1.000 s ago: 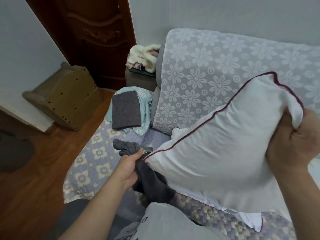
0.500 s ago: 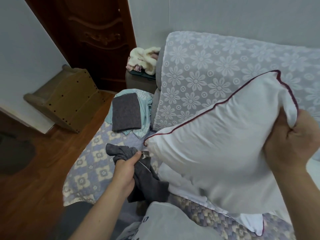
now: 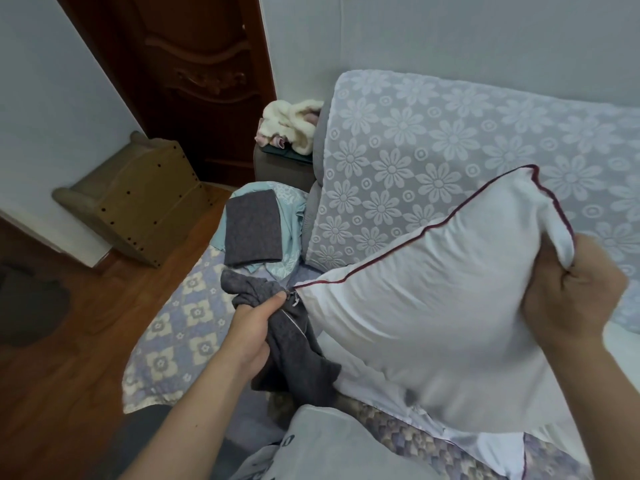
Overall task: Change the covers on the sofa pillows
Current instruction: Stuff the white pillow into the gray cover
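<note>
Left hand [image 3: 251, 336] grips a grey cover [image 3: 287, 344]; right hand [image 3: 568, 299] clutches a white pillow [image 3: 433, 320] corner. No readable writing.

Two bare forearms, no sleeves visible, light grey printed garment [image 3: 332, 448] at lower edge

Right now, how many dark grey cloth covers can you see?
2. One crumpled grey cover is gripped in the left hand beside the white pillow. One folded grey cover lies on the light blue cloth farther back. Others may be hidden.
</note>
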{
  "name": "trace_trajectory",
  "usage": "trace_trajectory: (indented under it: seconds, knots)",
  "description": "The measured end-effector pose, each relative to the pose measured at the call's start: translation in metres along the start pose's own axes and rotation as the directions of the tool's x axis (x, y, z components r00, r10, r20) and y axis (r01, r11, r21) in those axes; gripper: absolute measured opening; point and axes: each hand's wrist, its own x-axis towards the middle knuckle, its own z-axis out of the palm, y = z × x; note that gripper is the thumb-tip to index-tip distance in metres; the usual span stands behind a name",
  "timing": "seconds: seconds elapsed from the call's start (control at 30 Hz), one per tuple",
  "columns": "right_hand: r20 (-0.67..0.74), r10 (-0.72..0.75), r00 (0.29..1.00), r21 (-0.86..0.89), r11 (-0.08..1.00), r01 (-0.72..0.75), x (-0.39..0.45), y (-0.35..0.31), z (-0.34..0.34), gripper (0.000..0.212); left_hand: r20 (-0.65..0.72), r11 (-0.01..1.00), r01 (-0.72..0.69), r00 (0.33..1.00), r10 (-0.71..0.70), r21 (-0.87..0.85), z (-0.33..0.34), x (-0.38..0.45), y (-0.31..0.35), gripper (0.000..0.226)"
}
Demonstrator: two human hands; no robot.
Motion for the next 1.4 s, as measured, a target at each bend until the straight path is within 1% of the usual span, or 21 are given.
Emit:
trace_trajectory:
  seconds: [0.07, 0.17, 0.33, 0.47, 0.57, 0.6, 0.63, 0.67, 0.7, 0.73, 0.8, 0.83, 0.93, 1.0, 1.03, 1.13, 1.17, 1.2, 1.23, 1.3, 1.4]
  knots:
    - [0.018, 0.010, 1.000, 0.034, 0.999, -0.011, -0.002, 0.002, 0.002, 0.041, 0.094, 0.999, 0.046, 0.995, -0.044, -0.023, 0.001, -0.005, 0.003, 0.023]
    - [0.068, 0.038, 0.997, 0.093, 0.995, -0.045, -0.003, 0.007, 0.001, 0.039, 0.239, 0.994, 0.102, 0.967, -0.087, -0.049, -0.004, -0.012, 0.005, 0.045]
    - [0.206, 0.076, 0.976, 0.194, 0.974, -0.116, 0.002, 0.013, 0.000, 0.035, 0.348, 0.992, 0.098, 0.930, -0.121, 0.082, -0.019, -0.006, 0.002, 0.059]
    - [0.234, 0.116, 0.965, 0.238, 0.956, -0.173, -0.003, 0.014, 0.002, 0.034, 0.460, 0.973, 0.139, 0.863, -0.210, 0.184, -0.021, -0.006, 0.004, 0.061]
    - [0.204, 0.187, 0.961, 0.222, 0.947, -0.231, -0.006, 0.019, 0.002, 0.039, 0.565, 0.957, 0.165, 0.778, -0.275, 0.238, -0.021, -0.013, 0.008, 0.056]
    - [0.190, 0.210, 0.959, 0.216, 0.944, -0.249, -0.006, 0.020, 0.001, 0.040, 0.548, 0.920, 0.082, 0.782, -0.297, 0.382, -0.024, -0.015, 0.011, 0.049]
    - [0.180, 0.233, 0.956, 0.215, 0.939, -0.270, -0.006, 0.021, 0.000, 0.041, 0.501, 0.806, -0.057, 0.809, -0.308, 0.589, -0.027, -0.015, 0.015, 0.038]
    - [0.176, 0.257, 0.950, 0.213, 0.932, -0.292, -0.006, 0.021, -0.001, 0.040, 0.444, 0.604, -0.191, 0.843, -0.303, 0.774, -0.030, -0.013, 0.018, 0.028]
    - [0.175, 0.274, 0.946, 0.212, 0.927, -0.308, -0.006, 0.021, -0.001, 0.040, 0.426, 0.399, -0.297, 0.858, -0.286, 0.868, -0.031, -0.012, 0.020, 0.026]
    - [0.173, 0.285, 0.943, 0.212, 0.924, -0.319, -0.006, 0.021, -0.002, 0.039, 0.429, 0.286, -0.352, 0.859, -0.280, 0.891, -0.033, -0.009, 0.022, 0.033]
    - [0.162, 0.306, 0.938, 0.218, 0.916, -0.336, -0.006, 0.023, -0.001, 0.036, 0.486, 0.269, -0.422, 0.839, -0.245, 0.865, -0.027, -0.005, 0.019, 0.054]
    - [0.157, 0.314, 0.936, 0.227, 0.911, -0.344, -0.006, 0.022, 0.000, 0.034, 0.542, 0.256, -0.491, 0.819, -0.188, 0.832, -0.021, -0.006, 0.017, 0.055]
    - [0.137, 0.333, 0.933, 0.254, 0.899, -0.358, -0.009, 0.021, 0.001, 0.033, 0.640, 0.174, -0.642, 0.764, 0.076, 0.746, -0.003, -0.003, 0.000, 0.040]
    - [0.112, 0.379, 0.919, 0.252, 0.884, -0.395, -0.010, 0.022, 0.003, 0.035, 0.572, 0.245, -0.596, 0.803, 0.168, 0.765, 0.003, -0.004, -0.012, 0.036]
    - [0.093, 0.414, 0.906, 0.251, 0.871, -0.423, -0.011, 0.023, 0.003, 0.035, 0.511, 0.329, -0.537, 0.843, 0.169, 0.776, 0.008, -0.006, -0.018, 0.034]
    - [0.036, 0.480, 0.877, 0.253, 0.844, -0.473, -0.011, 0.023, 0.002, 0.031, 0.398, 0.750, -0.286, 0.917, 0.033, 0.597, 0.017, -0.019, -0.025, 0.030]
    - [0.024, 0.484, 0.875, 0.245, 0.845, -0.475, -0.011, 0.024, 0.002, 0.030, 0.398, 0.858, -0.163, 0.916, -0.052, 0.488, 0.020, -0.024, -0.026, 0.033]
    - [0.018, 0.483, 0.875, 0.234, 0.849, -0.473, -0.013, 0.025, 0.003, 0.032, 0.418, 0.910, -0.076, 0.901, -0.112, 0.408, 0.022, -0.032, -0.025, 0.036]
    - [0.013, 0.482, 0.876, 0.217, 0.854, -0.473, -0.014, 0.026, 0.005, 0.035, 0.435, 0.927, -0.054, 0.892, -0.122, 0.371, 0.024, -0.037, -0.025, 0.038]
    - [0.003, 0.494, 0.870, 0.211, 0.850, -0.483, -0.016, 0.022, 0.008, 0.032, 0.446, 0.896, -0.158, 0.894, -0.049, 0.415, 0.027, -0.044, -0.023, 0.041]
    - [0.007, 0.536, 0.844, 0.213, 0.824, -0.524, -0.019, 0.016, 0.014, 0.027, 0.465, 0.618, -0.450, 0.873, 0.149, 0.645, 0.031, -0.046, -0.027, 0.053]
